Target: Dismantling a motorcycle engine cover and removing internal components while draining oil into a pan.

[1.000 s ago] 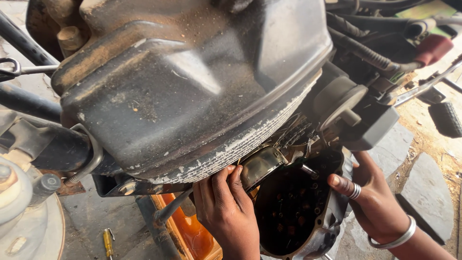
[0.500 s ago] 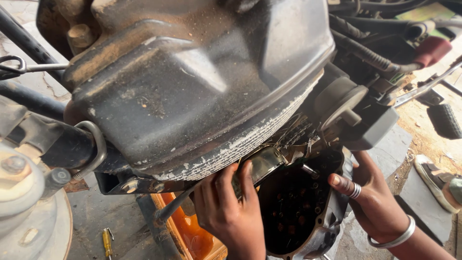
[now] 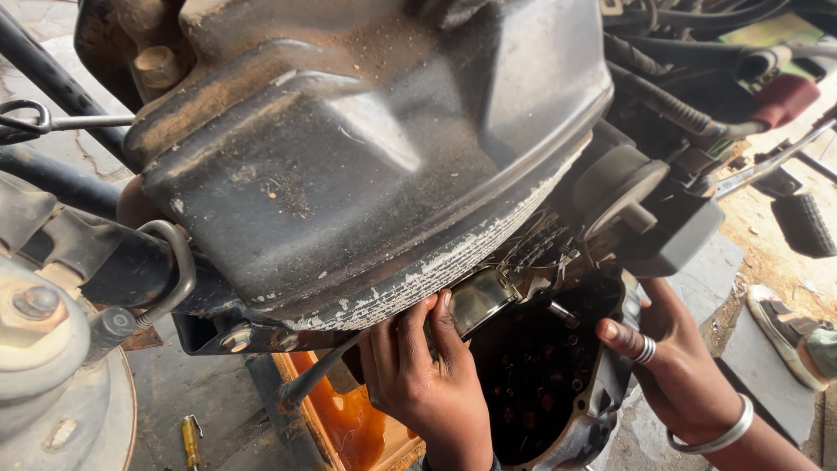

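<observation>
left hand (image 3: 427,388): reaching up under the tank's lower edge, fingers (image 3: 417,324) curled and pressing against the rim, tips touching a small shiny metal part (image 3: 482,298) just right of them; can't tell if it's actually gripping it
right hand (image 3: 676,366): resting on the right rim of the open engine case (image 3: 602,397), fingers spread narrow, thumb lying over the edge; ring on one finger, metal bangle on the wrist
engine case: sitting between the two hands, near centre-right, opening facing the camera, dark oily inside
orange tray (image 3: 353,427): lying on the ground near-left of the left hand, holding brownish fluid
screwdriver (image 3: 190,439): lying on the ground, near left, yellow handle
wheel hub (image 3: 39,349): showing at the left edge
fuel tank (image 3: 349,148): filling the middle, black, dusty, paint flaking white along the lower rim
cables and hoses (image 3: 689,78): running far right, above the case
shoe (image 3: 798,336): another person's, standing at the right edge
</observation>
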